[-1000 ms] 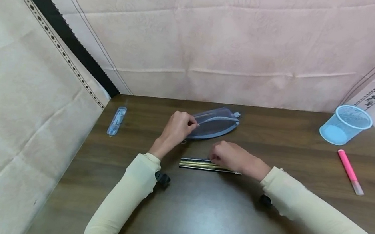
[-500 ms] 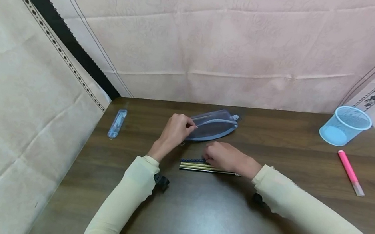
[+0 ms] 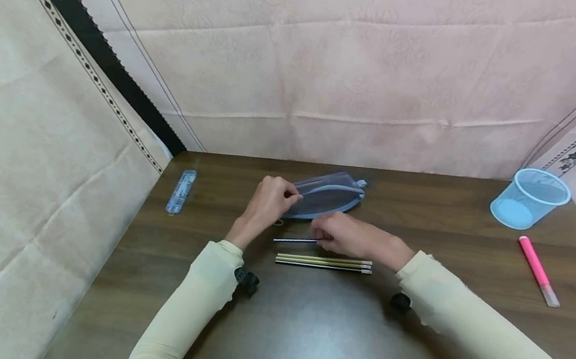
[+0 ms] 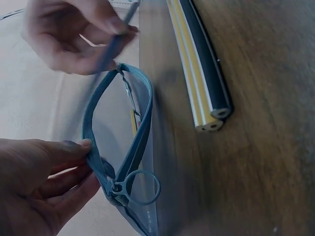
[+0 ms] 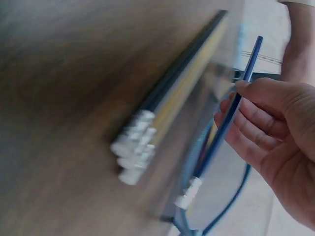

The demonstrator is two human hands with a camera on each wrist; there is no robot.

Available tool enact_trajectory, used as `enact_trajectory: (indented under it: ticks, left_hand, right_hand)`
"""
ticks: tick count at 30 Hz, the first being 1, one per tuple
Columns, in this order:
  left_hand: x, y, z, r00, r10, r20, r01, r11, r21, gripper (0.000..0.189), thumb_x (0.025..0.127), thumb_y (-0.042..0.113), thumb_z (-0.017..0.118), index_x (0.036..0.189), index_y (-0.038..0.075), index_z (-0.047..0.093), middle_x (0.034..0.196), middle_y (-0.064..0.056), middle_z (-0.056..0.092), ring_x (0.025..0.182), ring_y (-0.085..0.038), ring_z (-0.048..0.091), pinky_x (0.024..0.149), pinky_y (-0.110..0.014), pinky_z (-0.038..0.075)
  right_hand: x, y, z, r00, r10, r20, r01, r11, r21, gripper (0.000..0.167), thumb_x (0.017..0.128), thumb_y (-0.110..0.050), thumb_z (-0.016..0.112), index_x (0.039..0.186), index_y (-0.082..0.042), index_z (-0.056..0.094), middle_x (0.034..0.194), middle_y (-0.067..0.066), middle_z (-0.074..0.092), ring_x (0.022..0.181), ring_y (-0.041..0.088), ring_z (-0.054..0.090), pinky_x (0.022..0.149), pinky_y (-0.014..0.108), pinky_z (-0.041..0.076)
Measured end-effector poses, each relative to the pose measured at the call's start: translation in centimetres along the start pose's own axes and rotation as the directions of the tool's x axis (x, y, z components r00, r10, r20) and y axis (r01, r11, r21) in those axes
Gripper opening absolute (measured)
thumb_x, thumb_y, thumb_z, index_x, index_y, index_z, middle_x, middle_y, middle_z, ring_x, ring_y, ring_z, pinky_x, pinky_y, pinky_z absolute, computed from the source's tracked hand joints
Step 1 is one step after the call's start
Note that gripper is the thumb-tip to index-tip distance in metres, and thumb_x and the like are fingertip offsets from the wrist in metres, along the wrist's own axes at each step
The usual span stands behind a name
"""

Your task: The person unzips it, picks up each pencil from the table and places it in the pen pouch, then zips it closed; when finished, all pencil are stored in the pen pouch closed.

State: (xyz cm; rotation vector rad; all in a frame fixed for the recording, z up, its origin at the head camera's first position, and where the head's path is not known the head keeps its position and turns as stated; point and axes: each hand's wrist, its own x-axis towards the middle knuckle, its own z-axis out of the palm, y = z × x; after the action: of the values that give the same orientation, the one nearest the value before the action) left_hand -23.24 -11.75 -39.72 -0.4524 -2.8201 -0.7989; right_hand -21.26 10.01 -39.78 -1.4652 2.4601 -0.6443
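Observation:
My left hand (image 3: 269, 203) pinches the edge of a see-through pencil case (image 3: 330, 201) with blue zipper trim. In the left wrist view its zipper (image 4: 145, 105) is unzipped, the mouth stands wide and something yellow (image 4: 133, 122) shows inside. My right hand (image 3: 354, 238) pinches a dark blue pencil (image 5: 224, 129) between thumb and fingers, its white eraser end (image 5: 188, 193) downward in the right wrist view. The pencil is apart from the other pencils and close to the case's mouth. Several black and yellow pencils (image 3: 320, 262) lie side by side on the table, just nearer to me.
A pink marker-like stick (image 3: 537, 269) with a clear end lies at the right, below a light blue mesh cup (image 3: 529, 200). At the far left lies a small clear-blue flat item (image 3: 181, 191). Cloth-covered walls (image 3: 368, 92) rise behind the wooden table (image 3: 308, 344).
My right hand has lifted the dark blue pencil away from the row of pencils, toward the case. My left hand stays at the case's edge.

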Motion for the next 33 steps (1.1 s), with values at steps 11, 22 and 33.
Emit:
enact_trajectory:
  ticks: [11,22,33]
  left_hand:
    - [-0.2,-0.4,-0.2,1.0,-0.02,0.012,0.02,1.0,0.001,0.012,0.094,0.015,0.073,0.095,0.007,0.082,0.092,-0.008,0.079,0.067,-0.012,0.061,0.056,-0.021,0.044]
    - [0.1,-0.3,-0.1,1.0,-0.026,0.017,0.027,0.999,-0.022,0.014,0.094,0.016,0.072,0.097,0.006,0.081,0.094,-0.008,0.078,0.072,-0.014,0.061,0.059,-0.022,0.046]
    - [0.2,0.1,-0.1,1.0,-0.02,0.015,0.02,0.999,-0.029,0.014,0.094,0.018,0.072,0.096,0.007,0.082,0.09,-0.006,0.078,0.068,-0.013,0.059,0.057,-0.022,0.042]
  right_hand:
    - [-1.2,-0.4,-2.6,0.985,0.054,-0.163,0.001,0.947,0.322,0.012,0.094,-0.006,0.07,0.104,-0.01,0.076,0.097,0.007,0.076,0.089,0.016,0.072,0.083,0.028,0.058]
    - [-1.1,-0.3,-1.2,0.864,0.479,0.154,-0.177,0.002,0.984,0.017,0.1,-0.003,0.059,0.115,0.001,0.066,0.107,0.015,0.074,0.099,0.023,0.074,0.093,0.037,0.057]
    - [-1.4,1.0,0.6,0.825,0.441,0.354,-0.271,-0.241,0.932,0.022,0.102,0.001,0.052,0.1,-0.003,0.073,0.099,0.013,0.076,0.092,0.02,0.075,0.088,0.031,0.059]
